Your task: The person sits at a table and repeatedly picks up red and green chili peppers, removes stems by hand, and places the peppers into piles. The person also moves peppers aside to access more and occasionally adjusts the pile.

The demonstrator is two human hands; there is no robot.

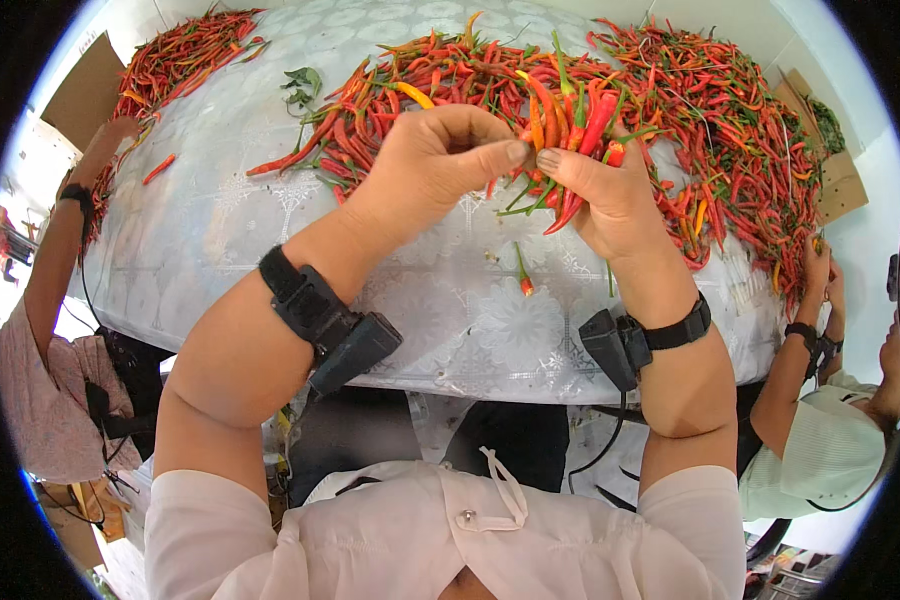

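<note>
My right hand (607, 184) holds a bunch of red and orange chili peppers (596, 124) with green stems, its thumb pressed across them. Close against it, my left hand (450, 161) has its thumb and forefinger nearly together at the left side of the bunch; whether a pepper is pinched there cannot be told. Behind both hands a heap of red chili peppers (457, 71) spreads over the table. One short pepper piece with a green stem (526, 285) lies on the patterned plastic tablecloth (435, 322) in front of my hands. A black strapped device sits on each forearm.
A larger chili heap (727, 112) fills the table's right side, another (187, 56) the far left. Green leaves (300, 86) and a lone red pepper (159, 169) lie at left. Co-workers' arms reach in from the left (60, 247) and right (795, 345). Cardboard (844, 184) stands beyond the right heap.
</note>
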